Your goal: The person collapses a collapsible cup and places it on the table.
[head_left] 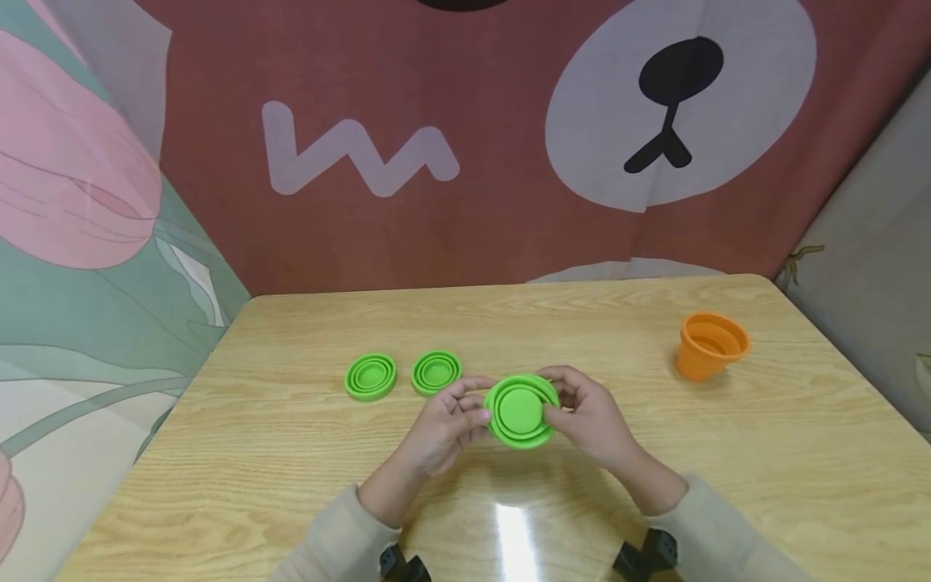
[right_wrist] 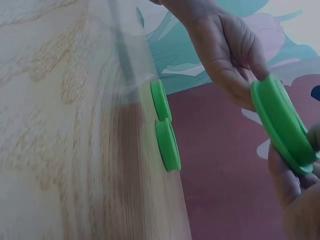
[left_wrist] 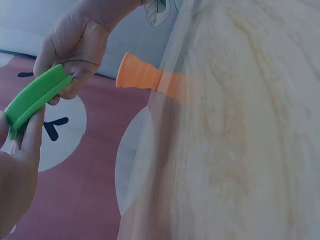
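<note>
Head view, inventory of my grip & surroundings:

Item 1: green collapsible cup (head_left: 520, 412), qty 1, ctr of frame, just below mid-height. Folded flat, concentric rings visible, small round panel facing the cam. Held clear of the wood-grain tabletop (head_left: 218, 469); wrist views show it edge-on, as a thick disc.

Item 2: my L hand (head_left: 445, 428), pinching the cup's left rim, thumb in front, other fingertips round the edge & behind.

Item 3: my R hand (head_left: 595, 416), pinching the opp. side, thumb on the face, fingers at the back. Two-sided hold prob. keeps the disc level & steady, w/ the rings left in sight; thumbs in front likely give control of the folds.

Item 4: left green folded cup (head_left: 371, 377) & right green folded cup (head_left: 436, 373), qty 2, left of ctr, side by side, slightly apart, hollow side up. Prob. lie flat for stability, beyond my L hand, out of the working space.

Item 5: orange cup (head_left: 709, 347), qty 1, right of frame, extended, mouth up, standing on its base, well apart from the greens; spacing prob. leaves elbow room.
</note>
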Available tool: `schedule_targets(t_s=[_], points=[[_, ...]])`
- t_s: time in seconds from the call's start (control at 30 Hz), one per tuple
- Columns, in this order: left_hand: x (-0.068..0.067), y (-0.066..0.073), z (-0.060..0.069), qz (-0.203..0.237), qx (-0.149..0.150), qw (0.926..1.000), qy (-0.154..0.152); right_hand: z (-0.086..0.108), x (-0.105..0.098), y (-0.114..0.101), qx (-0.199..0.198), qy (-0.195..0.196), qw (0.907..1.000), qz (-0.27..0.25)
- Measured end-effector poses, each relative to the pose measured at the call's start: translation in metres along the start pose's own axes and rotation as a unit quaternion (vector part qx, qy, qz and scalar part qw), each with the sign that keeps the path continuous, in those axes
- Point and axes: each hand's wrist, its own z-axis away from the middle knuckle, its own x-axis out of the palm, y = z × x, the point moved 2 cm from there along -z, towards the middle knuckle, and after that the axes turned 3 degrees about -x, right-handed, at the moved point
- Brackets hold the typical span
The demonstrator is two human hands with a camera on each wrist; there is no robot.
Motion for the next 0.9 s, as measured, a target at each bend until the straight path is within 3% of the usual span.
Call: schedule_targets(t_s=[0.2,0.5,0.67,0.9], points=[[0.0,0.001,0.001,-0.01,-0.004,0.9999,-0.002,0.001,-0.005,0.004,-0.008,-0.047,0.9973,-0.056],[-0.003,0.001,0.001,-0.036,0.017,0.999,-0.019,0.002,-0.009,0.01,0.006,-0.113,0.9798,-0.165],[-0.006,0.002,0.002,-0.053,0.035,0.9974,-0.033,0.002,-0.007,0.01,0.063,-0.139,0.9747,-0.163],[-0.009,0.0,0.002,-0.065,0.014,0.9978,-0.005,0.004,-0.003,0.012,0.112,-0.154,0.9714,-0.142]])
